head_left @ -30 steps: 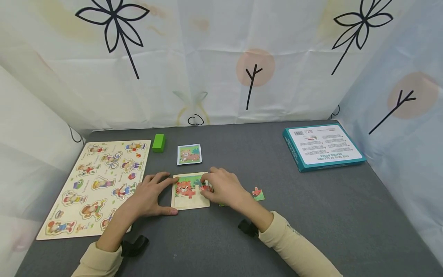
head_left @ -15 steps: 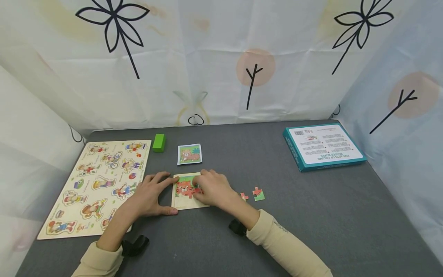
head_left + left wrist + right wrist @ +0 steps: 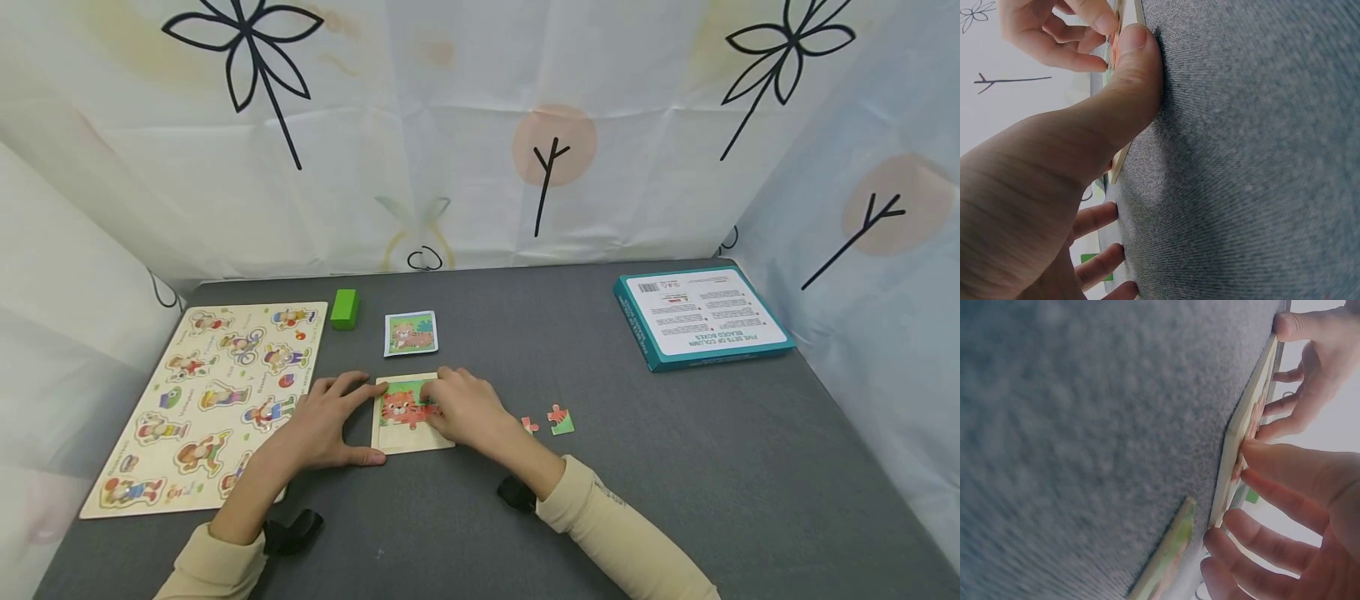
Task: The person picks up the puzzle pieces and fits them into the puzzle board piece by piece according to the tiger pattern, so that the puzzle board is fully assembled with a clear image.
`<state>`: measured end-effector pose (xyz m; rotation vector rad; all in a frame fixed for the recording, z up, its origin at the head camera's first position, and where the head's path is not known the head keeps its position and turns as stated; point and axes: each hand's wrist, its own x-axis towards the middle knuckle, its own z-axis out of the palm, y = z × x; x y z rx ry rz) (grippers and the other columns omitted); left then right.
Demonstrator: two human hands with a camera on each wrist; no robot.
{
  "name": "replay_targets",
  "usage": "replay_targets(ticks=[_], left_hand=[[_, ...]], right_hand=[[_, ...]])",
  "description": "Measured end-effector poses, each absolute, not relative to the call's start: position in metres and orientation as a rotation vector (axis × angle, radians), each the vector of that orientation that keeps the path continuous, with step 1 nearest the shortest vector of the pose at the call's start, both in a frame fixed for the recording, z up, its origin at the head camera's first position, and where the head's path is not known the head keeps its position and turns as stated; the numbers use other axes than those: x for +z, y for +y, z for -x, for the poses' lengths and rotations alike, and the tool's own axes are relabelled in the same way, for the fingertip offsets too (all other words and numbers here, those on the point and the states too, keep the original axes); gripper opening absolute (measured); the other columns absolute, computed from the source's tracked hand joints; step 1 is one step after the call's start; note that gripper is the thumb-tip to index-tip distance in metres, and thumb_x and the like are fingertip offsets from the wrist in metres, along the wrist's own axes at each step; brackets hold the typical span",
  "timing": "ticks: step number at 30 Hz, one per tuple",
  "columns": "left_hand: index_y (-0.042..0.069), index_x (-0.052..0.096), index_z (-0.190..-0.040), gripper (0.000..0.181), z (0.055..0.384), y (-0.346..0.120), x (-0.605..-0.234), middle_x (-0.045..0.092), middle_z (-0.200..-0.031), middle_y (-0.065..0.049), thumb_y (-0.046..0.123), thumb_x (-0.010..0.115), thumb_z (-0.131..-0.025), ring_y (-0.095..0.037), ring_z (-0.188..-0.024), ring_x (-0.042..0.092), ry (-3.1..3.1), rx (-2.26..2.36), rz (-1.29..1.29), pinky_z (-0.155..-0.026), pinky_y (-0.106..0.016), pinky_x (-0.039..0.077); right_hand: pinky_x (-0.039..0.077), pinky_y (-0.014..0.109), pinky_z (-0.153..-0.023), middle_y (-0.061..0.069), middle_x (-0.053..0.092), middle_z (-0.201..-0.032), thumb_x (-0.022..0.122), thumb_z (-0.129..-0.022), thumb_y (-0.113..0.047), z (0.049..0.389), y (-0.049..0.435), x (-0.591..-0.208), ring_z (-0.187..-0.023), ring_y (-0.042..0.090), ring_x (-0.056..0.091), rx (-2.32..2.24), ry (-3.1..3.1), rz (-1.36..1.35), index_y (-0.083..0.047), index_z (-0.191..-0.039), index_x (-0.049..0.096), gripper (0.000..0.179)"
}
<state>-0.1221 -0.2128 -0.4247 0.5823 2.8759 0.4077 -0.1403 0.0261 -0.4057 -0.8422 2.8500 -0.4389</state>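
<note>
Under right hand | pinched piece shifted toward left hand | left hand spread, steadying board | seating likely underway

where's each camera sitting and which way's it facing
Head: worn there, facing forward and down at the puzzle board; left hand, right hand, both sleeves.
Left wrist: worn there, low toward the board; both hands.
Right wrist: worn there, low past a loose piece toward the board; both hands.
Wrist views share the board, nearly edge-on.
</note>
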Motion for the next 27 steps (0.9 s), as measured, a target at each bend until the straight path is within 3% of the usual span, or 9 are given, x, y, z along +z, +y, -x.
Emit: replay_targets(ticks=[19, 27], left_hand=[[0.022, 0.052, -0.150, 0.099, 0.1222, -0.2130, -0.4245, 0.047, -0.151, -0.019, 0.068, 0.085, -0.068, -0.052, -0.129, 0.046, 2.876, 0.404, -0.577, -0.097, -0.074, 0.042], [0.023, 0.052, -0.150, 0.099, 0.1225, -0.2133, -0.4247, 0.046, -0.151, -0.019, 0.068, 0.084, -0.068, -0.051, -0.129, 0.046, 2.878, 0.405, -0.583, -0.096, -0.074, 0.042]], right_hand=[[0.047, 0.030, -0.056, 0.003, 0.072, -0.097, 0.069, -0.089, -0.003, 0.1423, 0.0236, -0.4059, -0.078, 0.016, 0.061, -0.470, 2.840, 0.839, -0.017, -0.101, 0.081, 0.022], [0.056, 0.035, -0.063, 0.002, 0.075, -0.105, 0.071, -0.090, -0.008, 0.1452, 0.0212, -0.4062, -0.089, 0.017, 0.068, -0.458, 2.814, 0.775, -0.018, -0.102, 0.082, 0.019]])
